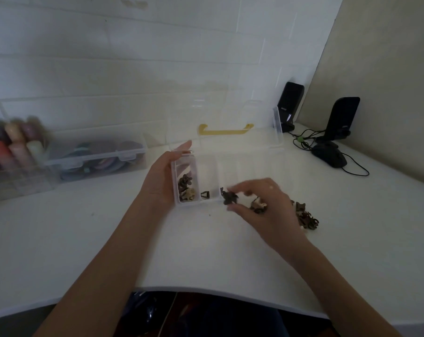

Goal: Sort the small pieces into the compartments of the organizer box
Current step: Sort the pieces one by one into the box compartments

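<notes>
A clear plastic organizer box (242,152) with a yellow handle (225,130) stands open on the white table. My left hand (161,176) grips its left end wall. Its leftmost compartment holds several dark and tan small pieces (185,188); the one beside it holds a single dark piece (205,195). My right hand (266,205) hovers over the box's front edge, fingertips pinching a dark small piece (230,198), with more small pieces tucked in the palm. A pile of brown small pieces (305,216) lies on the table right of that hand.
At the left stand a closed clear box (96,158) of dark round items and a clear rack of coloured rolls (14,147). Two black speakers (290,105) (343,117), a black mouse (330,158) and cables sit at the back right. The table's front edge curves near my body.
</notes>
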Motion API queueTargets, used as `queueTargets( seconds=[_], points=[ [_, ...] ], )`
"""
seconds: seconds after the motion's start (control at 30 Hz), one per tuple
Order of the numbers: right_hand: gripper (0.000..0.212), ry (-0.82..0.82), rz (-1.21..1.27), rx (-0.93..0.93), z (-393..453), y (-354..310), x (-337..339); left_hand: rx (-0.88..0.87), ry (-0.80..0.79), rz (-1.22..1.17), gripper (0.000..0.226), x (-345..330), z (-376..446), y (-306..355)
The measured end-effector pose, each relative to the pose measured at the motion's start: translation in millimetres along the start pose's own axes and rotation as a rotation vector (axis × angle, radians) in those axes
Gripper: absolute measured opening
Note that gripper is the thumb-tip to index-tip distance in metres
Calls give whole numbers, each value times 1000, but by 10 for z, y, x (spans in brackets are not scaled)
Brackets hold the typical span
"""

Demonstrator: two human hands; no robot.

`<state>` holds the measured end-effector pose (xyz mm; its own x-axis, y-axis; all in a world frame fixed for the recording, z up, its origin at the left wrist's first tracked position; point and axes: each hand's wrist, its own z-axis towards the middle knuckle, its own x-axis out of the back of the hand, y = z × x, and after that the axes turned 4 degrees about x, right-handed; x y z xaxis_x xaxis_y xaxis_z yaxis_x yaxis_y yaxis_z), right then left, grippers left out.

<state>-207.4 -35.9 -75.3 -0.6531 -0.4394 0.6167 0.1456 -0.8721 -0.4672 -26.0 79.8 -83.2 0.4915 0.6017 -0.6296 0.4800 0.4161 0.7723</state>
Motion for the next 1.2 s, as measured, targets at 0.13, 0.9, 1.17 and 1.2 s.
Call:
queueTargets(
  seconds=[0.13,0.9,1.17,1.2],
  points=[
    [18,-2,-108,227,445,-325,-309,18,-30,17,32,68,35,-1],
    [13,27,-539,-196,-275,401,206,30,-1,12,26,-18,-73,17],
    [43,-155,-621,-215,-275,374,71,22,17,-20,25,-53,-80,49],
    [48,-169,-614,-229,-276,376,70,24,14,-25,26,-59,-80,49]
  ],
)
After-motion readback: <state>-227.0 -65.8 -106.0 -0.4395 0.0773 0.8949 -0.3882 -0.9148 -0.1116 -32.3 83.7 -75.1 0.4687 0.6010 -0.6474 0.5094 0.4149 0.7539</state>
